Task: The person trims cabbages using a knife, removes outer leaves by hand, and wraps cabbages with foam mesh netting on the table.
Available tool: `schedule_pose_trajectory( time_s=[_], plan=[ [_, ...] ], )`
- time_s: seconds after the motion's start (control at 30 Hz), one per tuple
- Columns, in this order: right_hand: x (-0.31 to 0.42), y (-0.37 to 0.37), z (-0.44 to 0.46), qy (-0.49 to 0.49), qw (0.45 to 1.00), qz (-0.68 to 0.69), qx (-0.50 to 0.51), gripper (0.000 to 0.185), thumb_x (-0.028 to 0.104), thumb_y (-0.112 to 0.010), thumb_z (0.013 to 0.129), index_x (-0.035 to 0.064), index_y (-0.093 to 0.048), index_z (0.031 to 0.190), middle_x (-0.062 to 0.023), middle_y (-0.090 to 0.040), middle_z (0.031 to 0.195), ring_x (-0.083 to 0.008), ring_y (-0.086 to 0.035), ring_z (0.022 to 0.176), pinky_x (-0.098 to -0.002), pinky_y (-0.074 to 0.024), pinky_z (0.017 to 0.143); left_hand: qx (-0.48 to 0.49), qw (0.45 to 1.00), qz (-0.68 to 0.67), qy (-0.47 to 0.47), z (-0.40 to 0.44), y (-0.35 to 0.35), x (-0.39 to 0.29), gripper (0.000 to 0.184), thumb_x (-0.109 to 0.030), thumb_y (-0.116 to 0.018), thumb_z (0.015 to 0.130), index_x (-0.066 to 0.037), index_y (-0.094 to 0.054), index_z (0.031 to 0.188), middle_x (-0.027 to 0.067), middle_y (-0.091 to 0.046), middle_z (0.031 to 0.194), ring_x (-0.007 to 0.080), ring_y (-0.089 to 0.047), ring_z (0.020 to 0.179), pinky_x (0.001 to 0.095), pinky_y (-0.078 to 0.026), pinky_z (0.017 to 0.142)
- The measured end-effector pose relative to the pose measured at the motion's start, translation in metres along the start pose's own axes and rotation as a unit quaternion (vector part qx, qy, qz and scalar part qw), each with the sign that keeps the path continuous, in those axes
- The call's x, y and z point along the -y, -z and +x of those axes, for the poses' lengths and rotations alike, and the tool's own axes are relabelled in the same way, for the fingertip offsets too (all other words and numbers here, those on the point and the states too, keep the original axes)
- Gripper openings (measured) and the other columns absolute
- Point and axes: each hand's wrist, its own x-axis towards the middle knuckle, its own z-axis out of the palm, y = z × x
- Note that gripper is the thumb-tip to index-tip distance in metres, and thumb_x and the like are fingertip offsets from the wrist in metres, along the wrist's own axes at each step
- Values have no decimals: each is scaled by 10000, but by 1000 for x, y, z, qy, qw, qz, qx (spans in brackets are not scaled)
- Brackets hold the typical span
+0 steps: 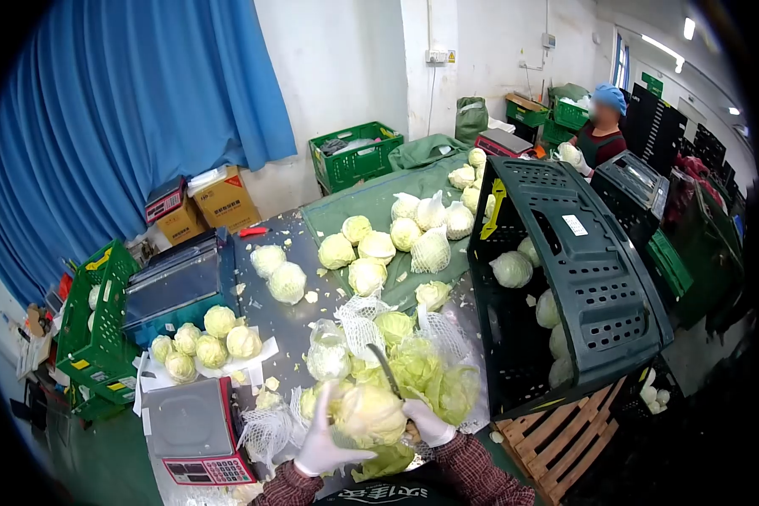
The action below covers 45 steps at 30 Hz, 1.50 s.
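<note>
My left hand (327, 440), in a white glove, cups the left side of a pale cabbage (371, 415), thumb and fingers apart around it. My right hand (430, 423), also gloved, is closed on a knife whose dark curved blade (383, 368) rises up and left behind the cabbage. Loose green cabbage leaves (426, 375) are heaped just beyond both hands. White foam netting (365, 319) lies among them, and a netted cabbage (328, 354) rests to the left. The knife's handle is mostly hidden in my right fingers.
A red-and-grey scale (196, 430) stands at left, near several trimmed cabbages (211, 347). More cabbages (368, 276) sit across the table. A dark crate (594, 270) tips on its side at right, above a wooden pallet (561, 438). A co-worker (603, 126) stands at the back.
</note>
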Motion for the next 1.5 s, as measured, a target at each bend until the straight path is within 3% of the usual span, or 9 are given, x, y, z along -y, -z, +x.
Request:
schedule_pose_trajectory(
  time_s=[0.1,0.17,0.3,0.63,1.07,1.17,1.33,1.4,1.5],
  plan=[
    [-19,-1,2,75,951,-232,-188,498,410,-600,892,-7,-556,1161,-85,-635,880,-147,-594,663,-256,-466,558,33,998,27,49,-1,-21,34,1170,-310,-898,555,0,-200,1440,223,-353,1369,331,-364,1290,407,-330,1071],
    [-2,-27,-18,236,741,-516,-359,447,346,-611,888,38,-556,1207,-117,-651,920,-222,-645,706,-302,-502,635,7,993,77,86,-8,-39,59,1123,-298,-885,556,33,-243,1416,224,-383,1321,349,-389,1248,397,-334,1064],
    [-36,-28,-48,200,680,-648,-278,438,335,-581,905,78,-534,1256,-110,-663,979,-269,-653,702,-357,-514,596,-30,976,161,141,-34,-83,130,1188,-287,-891,504,73,-211,1409,257,-378,1309,396,-369,1241,424,-332,1062],
    [-67,-31,-46,136,688,-663,-262,569,328,-551,921,29,-390,1377,-149,-605,614,-320,-604,535,-414,-484,521,-23,961,222,162,-26,-92,122,1135,-291,-872,527,85,-223,1378,270,-356,1308,396,-368,1230,399,-361,1037],
    [-70,-9,-12,210,586,-714,-319,530,342,-556,915,43,-458,1342,-127,-592,581,-296,-563,440,-375,-462,440,-80,969,140,187,-29,-100,138,1046,-272,-843,562,78,-261,1357,272,-363,1302,409,-372,1224,413,-349,1040],
    [-44,-7,-6,327,642,-573,-390,485,332,-548,923,45,-483,1308,-136,-624,694,-295,-601,522,-379,-476,476,-54,972,172,152,-33,-103,120,1035,-264,-845,557,66,-275,1356,269,-364,1309,407,-365,1233,442,-329,1050],
    [34,-48,-25,116,721,-585,-353,711,520,-624,823,58,-465,1340,-200,-638,868,-334,-649,758,-404,-512,655,-70,983,126,114,-42,-95,132,1064,-259,-864,553,55,-264,1375,257,-352,1340,394,-348,1264,440,-298,1082],
    [-10,-39,-16,164,623,-676,-357,793,556,-680,754,66,-465,1339,-191,-643,932,-322,-645,822,-383,-516,682,-81,983,112,122,-43,-90,131,1081,-251,-878,540,39,-270,1385,241,-375,1340,377,-368,1265,429,-305,1086],
    [-21,-36,-8,229,752,-532,-313,608,442,-741,745,50,-585,1182,-179,-652,926,-311,-654,825,-379,-519,679,-63,989,58,122,-41,-67,117,1086,-227,-883,533,17,-275,1399,218,-407,1341,351,-406,1259,420,-336,1072]
  ],
)
